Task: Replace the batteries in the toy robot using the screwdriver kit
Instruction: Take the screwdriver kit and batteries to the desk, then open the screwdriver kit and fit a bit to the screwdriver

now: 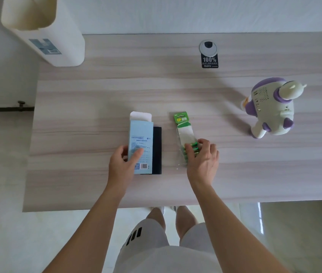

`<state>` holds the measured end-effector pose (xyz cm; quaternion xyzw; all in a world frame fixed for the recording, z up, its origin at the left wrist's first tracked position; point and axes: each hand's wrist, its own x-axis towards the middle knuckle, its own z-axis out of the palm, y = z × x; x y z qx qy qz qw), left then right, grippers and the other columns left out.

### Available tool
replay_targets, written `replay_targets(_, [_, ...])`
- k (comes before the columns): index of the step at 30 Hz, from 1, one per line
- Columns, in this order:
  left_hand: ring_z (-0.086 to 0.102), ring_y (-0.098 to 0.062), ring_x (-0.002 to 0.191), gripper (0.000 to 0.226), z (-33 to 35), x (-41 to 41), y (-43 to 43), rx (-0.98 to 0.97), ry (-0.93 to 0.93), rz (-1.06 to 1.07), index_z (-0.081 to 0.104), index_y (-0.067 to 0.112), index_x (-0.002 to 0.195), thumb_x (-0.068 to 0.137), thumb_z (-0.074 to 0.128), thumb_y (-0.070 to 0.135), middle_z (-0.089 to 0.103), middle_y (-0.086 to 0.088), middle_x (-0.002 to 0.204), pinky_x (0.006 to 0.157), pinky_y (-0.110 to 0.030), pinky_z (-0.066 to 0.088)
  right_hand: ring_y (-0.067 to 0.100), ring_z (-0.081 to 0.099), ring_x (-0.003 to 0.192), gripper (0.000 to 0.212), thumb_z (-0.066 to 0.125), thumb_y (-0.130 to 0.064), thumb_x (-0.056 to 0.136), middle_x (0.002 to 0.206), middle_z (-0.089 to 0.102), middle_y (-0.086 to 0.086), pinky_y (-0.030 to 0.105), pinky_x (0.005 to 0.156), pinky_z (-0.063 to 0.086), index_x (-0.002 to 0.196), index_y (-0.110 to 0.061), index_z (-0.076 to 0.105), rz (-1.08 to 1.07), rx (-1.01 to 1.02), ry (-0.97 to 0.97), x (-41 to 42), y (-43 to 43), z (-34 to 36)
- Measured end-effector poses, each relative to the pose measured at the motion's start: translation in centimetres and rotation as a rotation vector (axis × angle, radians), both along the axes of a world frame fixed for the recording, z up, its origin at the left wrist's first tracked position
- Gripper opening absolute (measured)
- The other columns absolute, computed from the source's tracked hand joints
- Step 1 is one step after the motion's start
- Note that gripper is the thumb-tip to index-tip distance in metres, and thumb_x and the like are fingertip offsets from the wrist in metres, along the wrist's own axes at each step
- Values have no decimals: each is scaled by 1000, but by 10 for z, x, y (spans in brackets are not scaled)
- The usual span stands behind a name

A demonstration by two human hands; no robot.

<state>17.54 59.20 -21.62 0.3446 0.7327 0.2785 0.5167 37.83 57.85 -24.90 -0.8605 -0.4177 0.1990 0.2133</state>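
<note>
A white and purple toy robot [270, 111] lies on its front at the table's right side, apart from both hands. A light blue screwdriver kit box [140, 138] stands tilted mid-table with its top flap open, and a dark case [157, 148] lies right beside it. My left hand [121, 164] grips the box near its lower end, thumb on the front. A green battery pack [182, 131] lies to the right of the case. My right hand [201, 156] pinches the green batteries [190, 149] at the pack's lower end.
The wooden table [97, 95] has a cable grommet [207, 47] and a black sticker [209, 61] near its far edge. A tall white bin [44, 30] stands beyond the table's far left corner. My legs show below the near edge.
</note>
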Motion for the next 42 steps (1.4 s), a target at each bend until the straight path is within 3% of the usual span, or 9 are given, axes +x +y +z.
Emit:
replay_targets(7, [68,-11,94,20,3,-26,-5,-18,-64,147,63,20,112,94,67,28,70,5,106,67,-20,55,28,51,98,41,64,-46,91,110,57,8,33,77,37,114,-12,59,38,-25,116,13,0,5])
replay_targets(13, [68,-9,91,23,11,-47,-8,-31,2,136,62,19,115,95,66,28,69,5,106,65,-20,54,31,56,98,44,54,-50,94,108,57,11,44,80,50,116,-12,59,127,99,100,20,-3,28])
replay_targets(19, [70,-17,88,24,13,-73,1,-37,161,148,63,16,110,91,72,29,70,0,106,63,-19,50,32,53,85,28,71,-24,89,98,59,16,41,72,46,109,-6,65,393,240,-234,7,-6,52])
replay_targets(27, [66,-17,83,37,9,-90,-1,-37,409,57,61,11,112,89,72,39,67,1,102,59,-20,45,38,57,85,27,75,-18,85,99,60,18,44,71,49,107,-5,65,424,172,-187,5,-7,46])
replay_targets(31, [59,-32,104,46,9,-89,-2,-49,632,19,58,8,115,87,73,41,60,-12,114,80,-37,47,36,56,82,27,74,-16,84,98,60,18,43,70,51,106,-5,65,461,172,-197,3,-2,49])
replay_targets(33, [53,-35,104,40,17,-78,-1,67,789,-13,59,6,112,87,73,34,58,-16,113,83,-43,44,33,55,81,27,73,-13,83,99,60,19,39,66,50,107,-3,64,491,202,-211,-2,0,53])
replay_targets(36, [55,-28,97,24,28,-42,3,281,645,-47,61,8,106,89,71,20,58,-10,107,80,-36,46,31,57,83,25,71,-7,83,102,60,17,32,63,48,107,-4,63,531,249,-169,-17,-2,59])
replay_targets(39, [57,-20,95,22,28,-6,3,204,424,-132,62,13,111,93,66,26,58,-1,107,81,-32,47,27,62,77,22,67,-7,85,99,59,11,34,62,54,107,-7,62,579,212,-47,-35,-5,58])
replay_targets(42, [58,-17,103,32,18,11,0,59,344,-210,60,16,121,96,63,36,61,0,114,86,-31,49,28,64,73,21,65,-10,87,99,61,11,36,60,54,108,-7,62,567,104,23,-51,-5,52])
